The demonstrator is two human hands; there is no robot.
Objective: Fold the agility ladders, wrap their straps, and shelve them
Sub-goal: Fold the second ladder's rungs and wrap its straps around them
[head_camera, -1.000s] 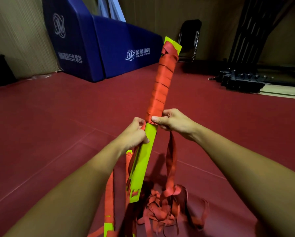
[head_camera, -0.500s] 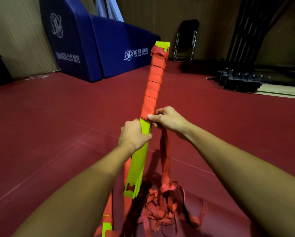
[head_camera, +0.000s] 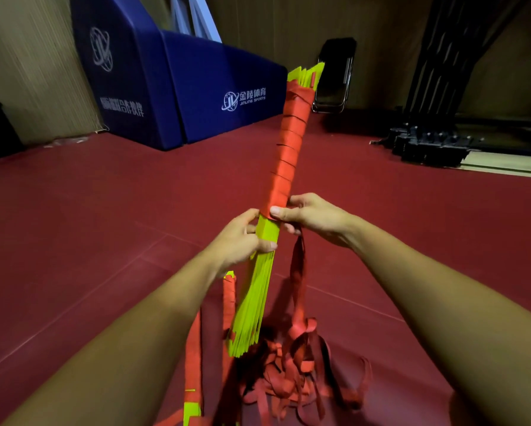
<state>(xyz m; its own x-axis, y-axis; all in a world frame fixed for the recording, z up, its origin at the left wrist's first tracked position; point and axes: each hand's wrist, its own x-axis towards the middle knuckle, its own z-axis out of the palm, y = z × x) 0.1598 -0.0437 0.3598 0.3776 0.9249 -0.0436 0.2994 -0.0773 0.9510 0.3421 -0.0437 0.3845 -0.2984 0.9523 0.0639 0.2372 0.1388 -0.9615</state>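
The lower end of the ladder bundle (head_camera: 265, 290) is blurred, so its yellow-green slats read only as a fanned sheaf. A second ladder (head_camera: 193, 358) beside the left forearm is cut off by the bottom edge of the view. The fingertips of the left hand (head_camera: 242, 238) are hidden behind the bundle, and the right hand (head_camera: 313, 218) covers the spot where the strap (head_camera: 285, 155) leaves the winding. The left hand is curled round the bare slats just below the wound part, thumb across the front, gripping firmly. The right hand pinches the strap against the bundle at the lowest turn, thumb on the near face and fingers behind. The bundle is held in the air in front of the person, tilted with its top leaning away and to the right. Its upper half is bound in overlapping orange-red turns, with slat tips poking out above. From under the right hand the loose strap hangs down into a tangled strap pile (head_camera: 288, 373) on the dark red floor (head_camera: 73, 241). Blue mats (head_camera: 165, 87), a folding chair (head_camera: 334, 75) and a black rack (head_camera: 430, 142) stand well behind.
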